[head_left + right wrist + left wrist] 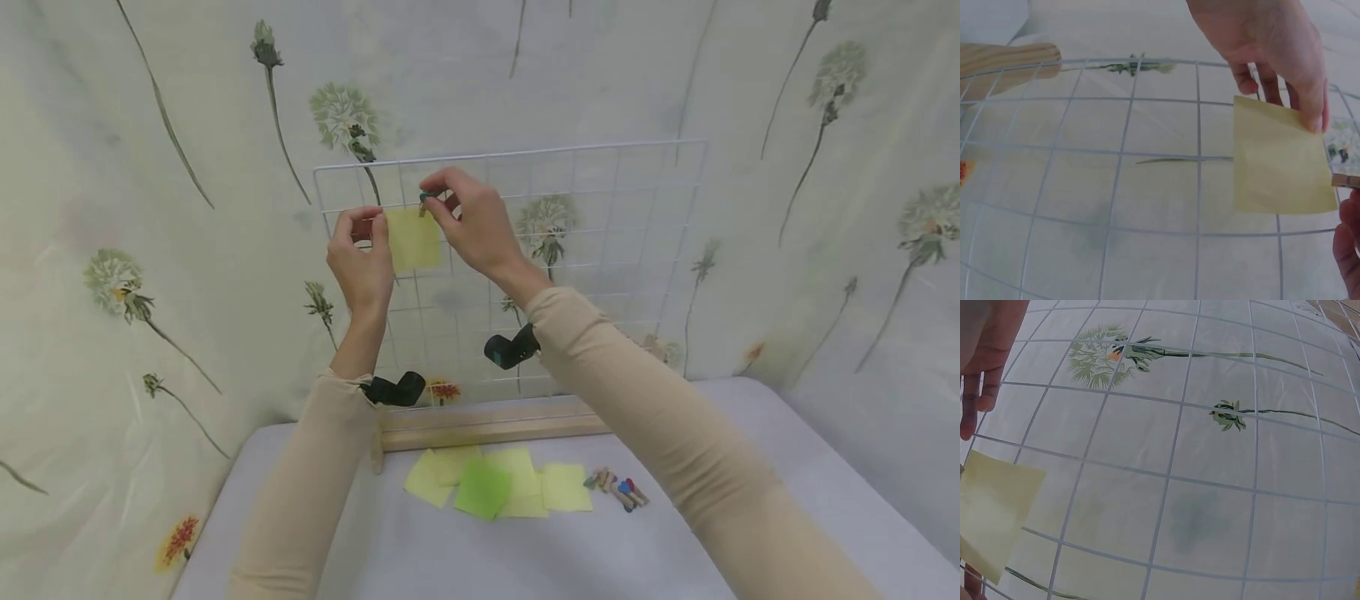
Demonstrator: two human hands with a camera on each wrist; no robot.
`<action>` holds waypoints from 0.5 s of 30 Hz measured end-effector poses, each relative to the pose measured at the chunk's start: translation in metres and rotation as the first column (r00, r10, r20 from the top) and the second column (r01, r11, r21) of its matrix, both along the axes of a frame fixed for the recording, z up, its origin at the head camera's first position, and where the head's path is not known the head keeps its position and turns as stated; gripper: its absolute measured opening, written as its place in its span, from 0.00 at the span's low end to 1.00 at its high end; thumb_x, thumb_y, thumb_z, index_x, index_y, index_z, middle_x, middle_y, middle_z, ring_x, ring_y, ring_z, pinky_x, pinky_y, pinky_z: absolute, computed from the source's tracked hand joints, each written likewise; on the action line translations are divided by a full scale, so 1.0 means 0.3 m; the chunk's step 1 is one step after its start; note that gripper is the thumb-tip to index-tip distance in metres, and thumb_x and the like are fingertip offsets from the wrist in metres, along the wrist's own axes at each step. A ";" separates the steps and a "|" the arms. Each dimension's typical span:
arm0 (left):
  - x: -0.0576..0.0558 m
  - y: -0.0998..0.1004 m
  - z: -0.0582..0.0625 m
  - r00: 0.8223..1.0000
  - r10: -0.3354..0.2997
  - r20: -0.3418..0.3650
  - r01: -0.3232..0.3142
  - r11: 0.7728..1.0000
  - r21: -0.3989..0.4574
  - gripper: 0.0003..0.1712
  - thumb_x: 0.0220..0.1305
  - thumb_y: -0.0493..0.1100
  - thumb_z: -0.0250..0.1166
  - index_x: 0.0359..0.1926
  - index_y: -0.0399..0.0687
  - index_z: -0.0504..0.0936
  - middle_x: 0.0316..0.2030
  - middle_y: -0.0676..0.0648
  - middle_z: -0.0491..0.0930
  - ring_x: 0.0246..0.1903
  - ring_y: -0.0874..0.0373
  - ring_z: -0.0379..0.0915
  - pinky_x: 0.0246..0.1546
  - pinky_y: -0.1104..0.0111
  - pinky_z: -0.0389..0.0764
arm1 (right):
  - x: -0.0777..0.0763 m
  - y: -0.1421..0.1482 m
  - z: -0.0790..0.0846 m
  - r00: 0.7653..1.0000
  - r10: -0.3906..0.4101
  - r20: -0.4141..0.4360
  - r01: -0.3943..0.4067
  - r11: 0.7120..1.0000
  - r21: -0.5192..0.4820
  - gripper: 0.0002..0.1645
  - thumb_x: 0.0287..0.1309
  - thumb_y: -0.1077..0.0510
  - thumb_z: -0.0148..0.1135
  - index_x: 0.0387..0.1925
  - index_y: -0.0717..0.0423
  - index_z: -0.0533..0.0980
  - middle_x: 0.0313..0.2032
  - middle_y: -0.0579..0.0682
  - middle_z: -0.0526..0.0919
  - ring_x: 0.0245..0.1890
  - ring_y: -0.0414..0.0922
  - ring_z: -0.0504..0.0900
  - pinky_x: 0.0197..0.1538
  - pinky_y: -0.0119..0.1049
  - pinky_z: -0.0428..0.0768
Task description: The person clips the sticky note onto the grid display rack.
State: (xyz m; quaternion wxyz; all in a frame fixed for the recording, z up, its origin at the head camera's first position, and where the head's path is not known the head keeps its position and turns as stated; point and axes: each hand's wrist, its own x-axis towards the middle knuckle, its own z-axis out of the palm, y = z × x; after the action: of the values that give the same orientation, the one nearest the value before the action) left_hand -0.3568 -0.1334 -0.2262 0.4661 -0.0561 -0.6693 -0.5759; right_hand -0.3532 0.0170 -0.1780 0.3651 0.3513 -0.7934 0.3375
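Left hand pinches the left edge of a pale yellow square paper note, up at the left of a white wire grid panel; right hand grips a small wooden clothespin with a teal top at the note's top edge. Right wrist view adds the close-up — left thumb on the note's front face, clothespin tip right by the paper; can't tell if it's clamped. Only the head view gives the loose yellow paper notes, a bright green paper note and, to their right, coloured-top wooden clothespins — all on a pale cloth-covered table, near side of the light wooden base. Dandelion-print sheeting rises left, far and right.
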 end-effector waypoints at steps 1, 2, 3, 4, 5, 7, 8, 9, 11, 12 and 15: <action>0.001 0.002 0.001 1.000 -0.004 0.003 0.004 1.000 0.006 0.07 0.64 0.42 0.61 0.40 0.47 0.81 0.33 0.45 0.82 0.32 0.62 0.71 0.35 0.75 0.68 | -0.003 -0.002 0.000 1.000 -0.002 0.007 0.002 1.000 0.003 0.13 0.64 0.60 0.56 0.48 0.60 0.76 0.41 0.53 0.83 0.33 0.43 0.81 0.39 0.31 0.77; 0.002 0.003 0.002 1.000 -0.010 0.008 0.010 1.000 0.010 0.07 0.64 0.42 0.61 0.41 0.47 0.81 0.33 0.45 0.82 0.32 0.63 0.70 0.36 0.75 0.68 | -0.004 -0.003 -0.001 1.000 -0.008 0.015 0.008 1.000 0.009 0.13 0.64 0.60 0.56 0.48 0.60 0.76 0.41 0.52 0.83 0.33 0.43 0.80 0.39 0.31 0.77; 0.002 0.005 0.002 1.000 -0.015 0.014 0.015 1.000 0.014 0.07 0.64 0.42 0.61 0.41 0.47 0.81 0.34 0.45 0.82 0.32 0.63 0.70 0.35 0.75 0.68 | -0.007 -0.003 -0.001 1.000 -0.013 0.020 0.012 1.000 0.015 0.13 0.64 0.59 0.56 0.48 0.59 0.76 0.42 0.52 0.83 0.33 0.43 0.80 0.40 0.31 0.77; 0.003 0.006 0.002 1.000 -0.021 0.018 0.021 1.000 0.019 0.07 0.64 0.42 0.61 0.41 0.47 0.81 0.34 0.45 0.82 0.32 0.63 0.70 0.35 0.75 0.68 | -0.009 -0.004 -0.002 1.000 -0.017 0.022 0.017 1.000 0.020 0.13 0.64 0.60 0.56 0.48 0.59 0.76 0.42 0.52 0.82 0.33 0.43 0.80 0.40 0.31 0.77; 0.003 0.007 0.001 0.999 -0.024 0.023 0.023 0.999 0.023 0.07 0.64 0.42 0.61 0.41 0.47 0.81 0.34 0.45 0.82 0.32 0.64 0.70 0.35 0.75 0.68 | -0.010 -0.005 -0.002 0.999 -0.022 0.022 0.022 0.999 0.025 0.13 0.64 0.60 0.56 0.48 0.59 0.76 0.42 0.52 0.82 0.33 0.42 0.80 0.40 0.31 0.77; 0.003 0.007 0.001 0.999 -0.022 0.025 0.021 0.999 0.026 0.07 0.64 0.42 0.61 0.41 0.47 0.81 0.34 0.45 0.82 0.32 0.64 0.70 0.35 0.75 0.68 | -0.014 -0.007 -0.001 1.000 -0.027 0.014 0.027 0.999 0.032 0.12 0.64 0.59 0.56 0.48 0.59 0.76 0.42 0.52 0.82 0.32 0.42 0.79 0.39 0.31 0.77; 0.002 0.006 0.001 1.000 -0.020 0.022 0.019 0.999 0.027 0.07 0.64 0.42 0.61 0.41 0.47 0.81 0.34 0.45 0.82 0.32 0.64 0.70 0.36 0.76 0.68 | -0.015 -0.008 0.000 1.000 -0.026 0.009 0.025 0.999 0.034 0.12 0.64 0.59 0.56 0.47 0.59 0.76 0.42 0.52 0.82 0.32 0.42 0.79 0.39 0.31 0.77; 0.003 0.005 0.002 1.000 -0.018 0.019 0.018 0.999 0.031 0.07 0.64 0.42 0.61 0.40 0.46 0.81 0.34 0.45 0.82 0.31 0.64 0.70 0.36 0.76 0.68 | -0.017 -0.010 0.001 1.000 -0.024 0.004 0.023 0.999 0.034 0.12 0.64 0.59 0.56 0.47 0.60 0.76 0.42 0.53 0.82 0.32 0.43 0.79 0.39 0.31 0.77; 0.002 0.003 0.004 1.000 -0.016 0.014 0.016 0.999 0.035 0.06 0.64 0.41 0.61 0.40 0.46 0.81 0.34 0.45 0.82 0.31 0.64 0.70 0.35 0.76 0.68 | -0.019 -0.015 0.005 1.000 -0.018 -0.002 0.018 0.999 0.027 0.12 0.64 0.59 0.55 0.47 0.60 0.76 0.42 0.53 0.82 0.31 0.43 0.79 0.38 0.31 0.77; 0.003 0.003 0.006 1.000 -0.018 0.011 0.018 0.999 0.036 0.07 0.64 0.41 0.61 0.40 0.46 0.81 0.34 0.45 0.82 0.31 0.64 0.70 0.35 0.76 0.68 | -0.019 -0.017 0.007 1.000 -0.016 -0.005 0.016 1.000 0.020 0.12 0.64 0.59 0.55 0.47 0.60 0.76 0.42 0.53 0.82 0.31 0.43 0.79 0.37 0.31 0.77; 0.001 0.002 0.012 1.000 -0.021 0.007 0.021 0.999 0.038 0.07 0.64 0.42 0.61 0.41 0.46 0.81 0.34 0.45 0.82 0.31 0.64 0.70 0.35 0.76 0.68 | -0.021 -0.023 0.013 1.000 -0.015 -0.017 0.015 1.000 -0.001 0.13 0.64 0.60 0.55 0.48 0.60 0.76 0.42 0.53 0.82 0.30 0.43 0.79 0.36 0.30 0.76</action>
State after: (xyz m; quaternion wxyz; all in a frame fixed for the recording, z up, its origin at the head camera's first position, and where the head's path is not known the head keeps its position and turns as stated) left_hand -0.3563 -0.1326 -0.2226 0.4586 -0.0523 -0.6594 -0.5934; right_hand -0.3595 0.0100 -0.1742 0.3744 0.3480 -0.7928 0.3319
